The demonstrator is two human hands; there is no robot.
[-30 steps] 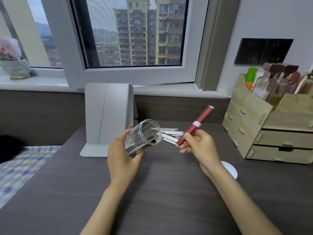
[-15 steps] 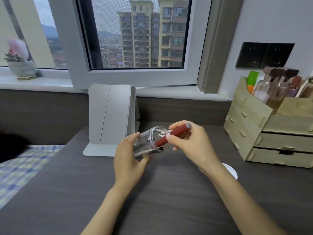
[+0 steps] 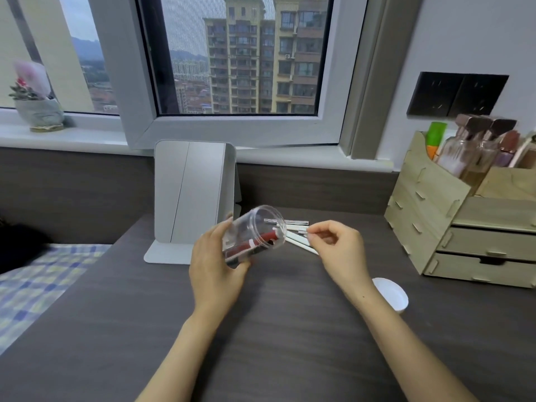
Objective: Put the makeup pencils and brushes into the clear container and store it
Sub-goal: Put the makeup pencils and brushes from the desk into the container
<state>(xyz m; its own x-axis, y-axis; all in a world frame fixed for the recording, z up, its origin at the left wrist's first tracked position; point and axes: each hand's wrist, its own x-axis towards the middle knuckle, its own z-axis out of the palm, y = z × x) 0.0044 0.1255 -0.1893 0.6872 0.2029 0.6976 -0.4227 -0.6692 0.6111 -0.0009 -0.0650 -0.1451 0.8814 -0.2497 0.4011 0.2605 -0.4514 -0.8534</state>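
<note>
My left hand (image 3: 216,268) grips the clear container (image 3: 255,232), tilted with its mouth facing right. The red makeup pencil (image 3: 255,243) lies inside it beside a dark item. Several white-handled brushes (image 3: 297,244) lie on the dark desk just right of the container's mouth. My right hand (image 3: 338,249) is over them, thumb and forefinger pinched on the silver end of one white brush (image 3: 303,232), which still rests among the others.
A white lid (image 3: 391,294) lies on the desk by my right forearm. A wooden drawer organiser (image 3: 429,216) with bottles stands at the right. A folding mirror (image 3: 191,192) stands behind the container. A checked bed cover (image 3: 37,280) borders the desk's left edge.
My right hand slid the red pencil into the container, let it go, and moved right to the white brushes. My left hand kept hold of the container.
</note>
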